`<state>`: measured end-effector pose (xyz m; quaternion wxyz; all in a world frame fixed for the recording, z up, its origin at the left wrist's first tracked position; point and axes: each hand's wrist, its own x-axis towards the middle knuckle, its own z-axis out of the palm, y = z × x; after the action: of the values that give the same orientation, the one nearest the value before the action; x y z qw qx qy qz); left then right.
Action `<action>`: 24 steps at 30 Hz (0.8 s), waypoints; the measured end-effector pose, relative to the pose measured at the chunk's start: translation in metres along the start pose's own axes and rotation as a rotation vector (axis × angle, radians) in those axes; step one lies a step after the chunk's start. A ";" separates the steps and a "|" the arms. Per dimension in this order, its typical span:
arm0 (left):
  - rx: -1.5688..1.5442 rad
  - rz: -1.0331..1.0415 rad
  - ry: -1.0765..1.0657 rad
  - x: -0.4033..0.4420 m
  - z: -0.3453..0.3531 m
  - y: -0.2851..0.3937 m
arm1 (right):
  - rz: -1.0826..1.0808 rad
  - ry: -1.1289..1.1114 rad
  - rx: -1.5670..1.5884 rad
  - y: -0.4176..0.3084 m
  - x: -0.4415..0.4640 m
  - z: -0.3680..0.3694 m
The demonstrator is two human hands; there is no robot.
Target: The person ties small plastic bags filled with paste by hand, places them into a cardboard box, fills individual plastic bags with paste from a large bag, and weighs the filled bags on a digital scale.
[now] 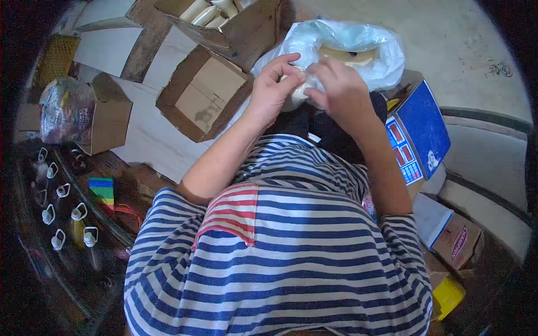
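The head view shows a small, clear plastic bag with pale contents (297, 97) held above the lap, just on the near side of a large, translucent white plastic sack (388, 67). The left hand (270, 89) has its grip nearly closed, thumb and forefinger pinching the small bag's top. The right hand (343, 89) is beside it, fingers curled together at the same plastic; their exact hold is hidden.

The sack stands open on the grey floor (448, 45), something beige inside. Left of it, an open brown cardboard box (204, 95) sits by the right edge of the pale, flat panels (148, 109); beyond is a taller cardboard box (252, 36) of cream-coloured, rounded items (207, 15). To the right is a blue-topped digital scale (421, 131). Clear bottles with white loop handles (78, 227) stand at far left.
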<state>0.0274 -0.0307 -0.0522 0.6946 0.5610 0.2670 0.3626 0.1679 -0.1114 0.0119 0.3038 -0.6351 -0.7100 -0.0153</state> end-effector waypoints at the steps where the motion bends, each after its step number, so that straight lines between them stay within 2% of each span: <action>1: 0.043 0.011 -0.028 0.000 0.000 0.000 | -0.125 -0.060 -0.159 0.003 0.002 -0.001; 2: 0.044 0.011 -0.030 0.000 0.001 0.000 | -0.123 -0.058 -0.159 0.007 0.002 -0.002; 4: 0.032 -0.012 -0.019 0.000 0.002 0.001 | -0.198 -0.262 -0.340 0.012 0.003 -0.002; 10: -0.003 -0.030 -0.017 -0.002 0.003 -0.001 | -0.196 -0.354 -0.302 0.012 0.014 -0.005; 14: -0.092 -0.051 0.020 -0.002 0.002 0.005 | -0.241 -0.362 -0.210 0.016 0.008 0.005; 16: 0.088 0.032 0.025 -0.001 -0.001 0.005 | -0.202 -0.205 0.007 0.007 0.000 0.012; 17: 0.087 0.032 0.028 0.000 -0.002 0.004 | -0.204 -0.208 0.008 0.005 -0.003 0.019; 19: 0.218 0.192 0.089 0.004 -0.004 -0.003 | -0.029 -0.065 0.357 0.000 -0.008 0.030; 20: 0.218 0.191 0.092 0.004 -0.004 -0.005 | -0.031 -0.068 0.358 -0.002 -0.010 0.033; 22: 0.122 0.144 0.105 0.006 -0.005 -0.009 | 0.398 -0.114 0.809 -0.007 -0.011 0.037; 23: 0.122 0.144 0.102 0.007 -0.005 -0.012 | 0.399 -0.112 0.808 -0.008 -0.009 0.038; 24: -0.010 0.083 0.125 0.009 -0.003 -0.015 | 0.493 -0.129 0.894 -0.008 -0.006 0.038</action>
<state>0.0329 -0.0234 -0.0674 0.6636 0.5445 0.2846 0.4268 0.1456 -0.1028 -0.0186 0.4958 -0.5914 -0.4934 0.4012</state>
